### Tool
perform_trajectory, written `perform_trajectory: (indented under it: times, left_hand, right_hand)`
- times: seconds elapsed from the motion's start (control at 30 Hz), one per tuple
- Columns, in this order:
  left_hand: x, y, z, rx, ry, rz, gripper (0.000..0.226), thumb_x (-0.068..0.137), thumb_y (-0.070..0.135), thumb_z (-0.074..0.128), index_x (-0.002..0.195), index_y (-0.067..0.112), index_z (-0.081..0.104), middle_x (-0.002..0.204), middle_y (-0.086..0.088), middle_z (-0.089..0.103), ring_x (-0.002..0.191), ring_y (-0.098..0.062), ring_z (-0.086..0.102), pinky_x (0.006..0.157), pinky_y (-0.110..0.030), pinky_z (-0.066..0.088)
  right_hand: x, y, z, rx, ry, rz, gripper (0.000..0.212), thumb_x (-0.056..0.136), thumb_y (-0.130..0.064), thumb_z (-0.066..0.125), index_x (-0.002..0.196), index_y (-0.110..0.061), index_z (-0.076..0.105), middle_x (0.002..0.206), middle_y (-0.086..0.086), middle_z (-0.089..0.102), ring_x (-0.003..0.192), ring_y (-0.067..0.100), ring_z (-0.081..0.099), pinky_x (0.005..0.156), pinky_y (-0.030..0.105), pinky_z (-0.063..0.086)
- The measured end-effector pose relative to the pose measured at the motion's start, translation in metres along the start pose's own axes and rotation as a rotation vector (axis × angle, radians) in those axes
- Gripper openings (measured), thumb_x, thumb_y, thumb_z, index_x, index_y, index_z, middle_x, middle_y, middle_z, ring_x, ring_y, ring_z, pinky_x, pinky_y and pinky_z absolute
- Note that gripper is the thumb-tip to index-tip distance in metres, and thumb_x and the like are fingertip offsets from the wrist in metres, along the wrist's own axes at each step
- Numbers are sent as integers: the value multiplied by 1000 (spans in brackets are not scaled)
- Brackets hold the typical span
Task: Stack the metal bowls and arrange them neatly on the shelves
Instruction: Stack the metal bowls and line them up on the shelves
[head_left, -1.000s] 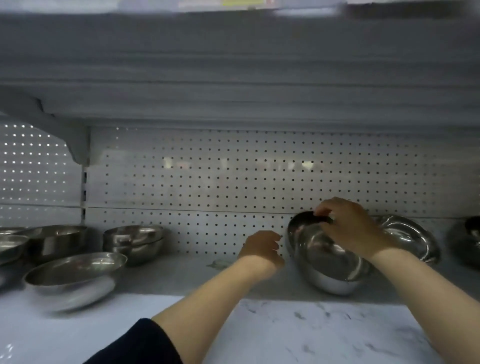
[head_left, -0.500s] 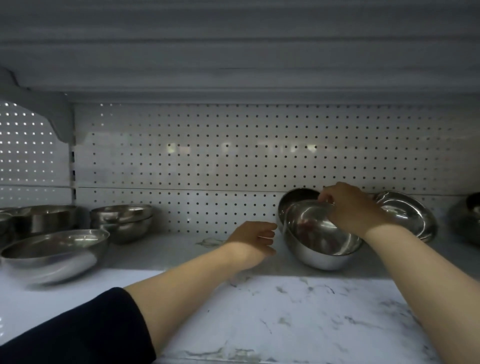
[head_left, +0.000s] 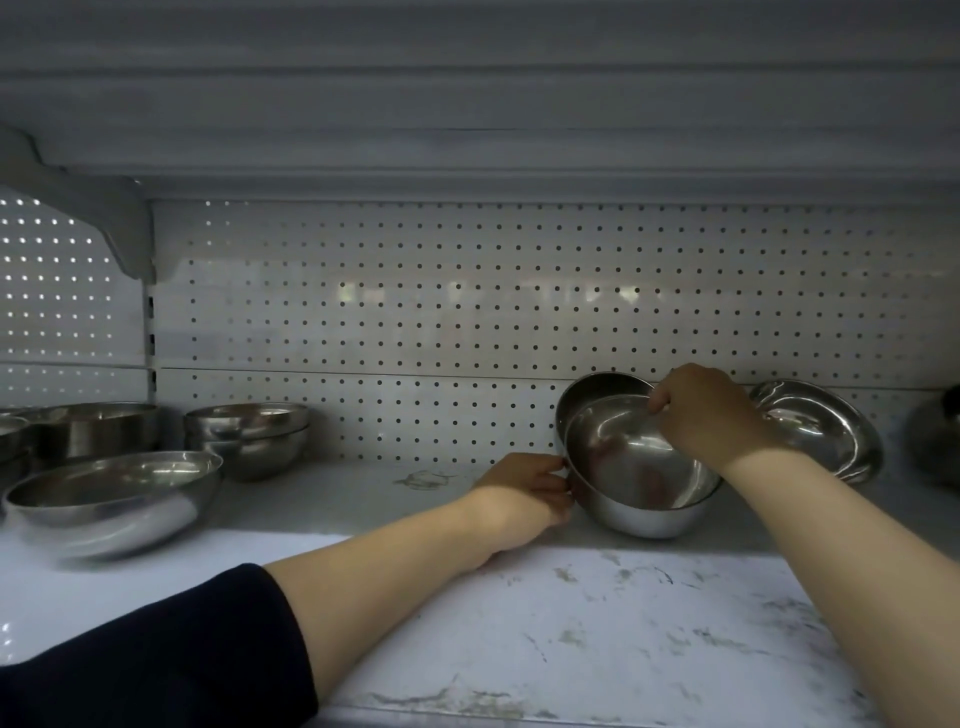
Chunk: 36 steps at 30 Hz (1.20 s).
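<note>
My right hand (head_left: 711, 415) has fingers curled over the far rim of the front bowl (head_left: 636, 467), pinching it at about 1 o'clock on the rim. My left hand (head_left: 524, 491) is at the bowl's 9 o'clock side, fingertips bent and touching the outer wall; whether they really grip it, can't tell. The front bowl sits tilted toward me on the shelf (head_left: 597, 623), mouth facing me. A second bowl (head_left: 597, 389) stands right behind it, tilted the same way, rim showing at 11 o'clock, touching or nearly nested. A third bowl (head_left: 821, 431) leans at 3 o'clock of my right hand, against the pegboard back wall (head_left: 415, 322). Far left, at 9 o'clock: a wide shallow bowl (head_left: 114, 493) near the shelf front, a stack of two bowls (head_left: 247, 436) behind it, and a deeper bowl (head_left: 93, 431) beside that stack. A dark sleeve (head_left: 156, 654) covers my left upper forearm.
</note>
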<state>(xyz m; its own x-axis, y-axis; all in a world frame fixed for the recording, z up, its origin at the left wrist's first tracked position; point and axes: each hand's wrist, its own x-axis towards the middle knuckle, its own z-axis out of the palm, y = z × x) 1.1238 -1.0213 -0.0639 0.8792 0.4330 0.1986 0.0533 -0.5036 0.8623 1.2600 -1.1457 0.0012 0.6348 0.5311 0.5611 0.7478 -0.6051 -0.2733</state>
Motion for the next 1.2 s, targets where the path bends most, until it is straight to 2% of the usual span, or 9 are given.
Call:
perform_trajectory:
  times: [0.13,0.23,0.33,0.4,0.57,0.77,0.9,1.07,1.2]
  left_hand:
    - [-1,-1,2,25,16,15,33,74,-6,64,100,14,59,95,-8,65,92,-18,60,96,-34,48]
    - [-1,-1,2,128,73,16,24,71,-2,67,95,2,64,96,-12,71,94,-24,65,90,-33,53]
    - [-1,0,0,314,157,34,8,75,6,63,75,13,59,79,-3,65,77,-19,57,74,-23,48]
    - [0,2,-4,411,194,26,7,78,8,61,80,14,61,82,-2,66,79,-18,57,74,-22,47]
    - [-4,10,-29,444,113,-115,25,75,1,64,98,10,67,98,-6,70,91,-19,63,75,-23,47]
    - [-22,10,-72,494,55,-169,32,72,0,65,102,11,69,106,-7,70,102,-20,64,93,-30,51]
    - [-38,0,-91,413,125,-143,27,69,-2,60,91,8,70,85,-2,67,86,-16,59,80,-24,49]
    - [-47,-11,-89,279,180,-129,24,65,-7,58,76,11,69,72,-3,58,73,-15,51,71,-26,44]
    - [-44,-15,-86,306,171,-148,24,65,-7,57,68,16,63,69,0,56,70,-15,51,65,-21,42]
  right_hand:
    - [-1,-5,-4,-11,-10,-27,21,86,0,52,97,-2,69,99,13,68,89,27,63,81,35,52]
    - [-2,-13,-6,-34,-10,-84,18,87,-2,50,88,-3,68,90,10,67,82,24,63,78,34,53]
    - [-4,-21,-6,-36,-32,-101,17,87,-3,50,79,-4,65,81,9,65,76,23,61,73,31,51]
    - [-5,-26,-7,-19,-67,-104,17,88,-4,51,79,-4,65,78,9,62,74,22,60,74,33,52]
    - [-10,-41,-10,96,-157,-47,25,82,2,48,61,-3,59,62,11,54,57,21,51,59,31,46]
    - [-12,-58,-2,195,-253,-21,23,84,-5,56,100,3,70,105,18,70,82,22,65,88,42,54]
    - [-15,-67,4,266,-263,-7,20,81,-11,65,95,2,72,97,16,71,88,27,66,82,35,53]
    - [-20,-73,7,251,-308,30,19,78,-12,69,87,5,70,75,11,63,65,20,56,63,26,47]
    - [-23,-69,8,232,-317,23,22,82,-16,67,97,-1,72,98,11,71,88,23,64,72,28,49]
